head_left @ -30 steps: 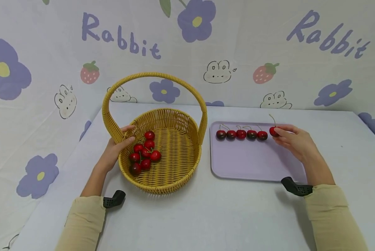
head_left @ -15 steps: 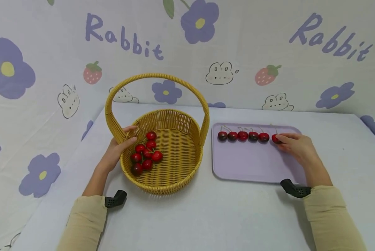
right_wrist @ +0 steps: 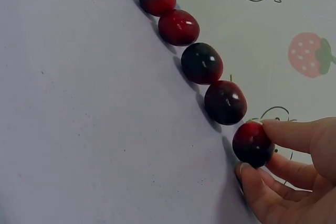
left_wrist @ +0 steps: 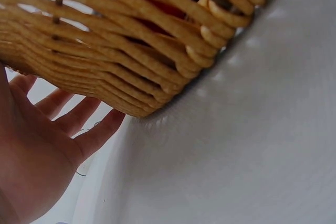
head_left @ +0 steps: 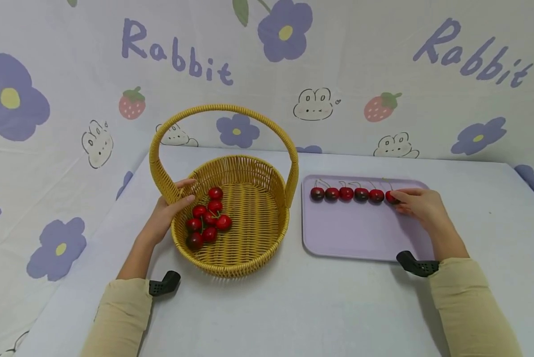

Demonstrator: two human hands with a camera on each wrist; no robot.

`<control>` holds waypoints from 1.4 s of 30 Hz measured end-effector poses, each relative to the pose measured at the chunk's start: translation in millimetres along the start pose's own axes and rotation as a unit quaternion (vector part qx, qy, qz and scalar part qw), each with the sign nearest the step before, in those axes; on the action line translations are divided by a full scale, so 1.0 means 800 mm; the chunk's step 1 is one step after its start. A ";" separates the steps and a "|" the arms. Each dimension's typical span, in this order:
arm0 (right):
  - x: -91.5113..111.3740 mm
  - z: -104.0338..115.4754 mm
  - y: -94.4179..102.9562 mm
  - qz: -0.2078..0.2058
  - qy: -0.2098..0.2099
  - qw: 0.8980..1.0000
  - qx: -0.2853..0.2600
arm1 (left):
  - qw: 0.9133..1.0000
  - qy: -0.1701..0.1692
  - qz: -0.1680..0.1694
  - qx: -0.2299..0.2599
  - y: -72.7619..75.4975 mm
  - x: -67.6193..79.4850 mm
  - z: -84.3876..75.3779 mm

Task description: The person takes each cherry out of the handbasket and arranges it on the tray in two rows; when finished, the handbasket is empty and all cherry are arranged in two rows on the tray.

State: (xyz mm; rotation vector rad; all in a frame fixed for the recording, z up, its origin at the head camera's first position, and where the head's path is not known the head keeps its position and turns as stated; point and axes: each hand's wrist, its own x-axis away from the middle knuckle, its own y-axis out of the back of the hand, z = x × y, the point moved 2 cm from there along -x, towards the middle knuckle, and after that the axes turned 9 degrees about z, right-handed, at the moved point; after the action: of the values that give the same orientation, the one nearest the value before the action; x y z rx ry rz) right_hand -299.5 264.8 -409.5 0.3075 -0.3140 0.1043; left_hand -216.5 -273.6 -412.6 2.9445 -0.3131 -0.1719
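My right hand [head_left: 421, 208] pinches a dark red cherry [right_wrist: 253, 144] between thumb and fingertips at the right end of a row on the lilac tray [head_left: 361, 238]. That cherry sits right beside its neighbour [right_wrist: 226, 102], and several more cherries [head_left: 346, 193] continue the line leftward, their thin stems pointing toward the back. My left hand [head_left: 162, 218] holds the yellow wicker basket [head_left: 231, 270] at its left side, by the foot of the handle. In the left wrist view its fingers [left_wrist: 100, 135] lie against the woven outside. Several red cherries [head_left: 210, 218] lie in the basket's left half.
The basket's tall arched handle [head_left: 224, 107] rises above it. A white table [head_left: 267, 317] carries basket and tray, with a printed cloth [head_left: 338, 59] hanging behind. Black wrist cameras [head_left: 164, 283] sit at both cuffs.
My right hand has lowered its cherry onto the tray, then slid it slightly left, up to the end of the row. The left hand keeps its place on the basket.
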 end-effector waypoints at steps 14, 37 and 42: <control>0.002 0.002 -0.002 -0.020 -0.015 0.999 0.041 | 1.000 0.000 0.004 -0.002 0.000 -0.001 0.001; 0.002 -0.001 -0.002 -0.026 -0.033 0.996 0.078 | 1.000 -0.002 0.003 -0.006 -0.001 -0.001 -0.001; 0.003 -0.001 -0.002 -0.021 -0.031 0.996 0.078 | 1.000 0.001 0.002 -0.007 0.000 0.000 0.000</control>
State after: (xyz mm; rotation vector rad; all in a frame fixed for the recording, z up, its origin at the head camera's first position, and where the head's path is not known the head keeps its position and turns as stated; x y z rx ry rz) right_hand -297.2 263.6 -409.9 0.4732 -0.3616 0.0779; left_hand -216.8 -273.5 -412.9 2.9291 -0.3154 -0.1707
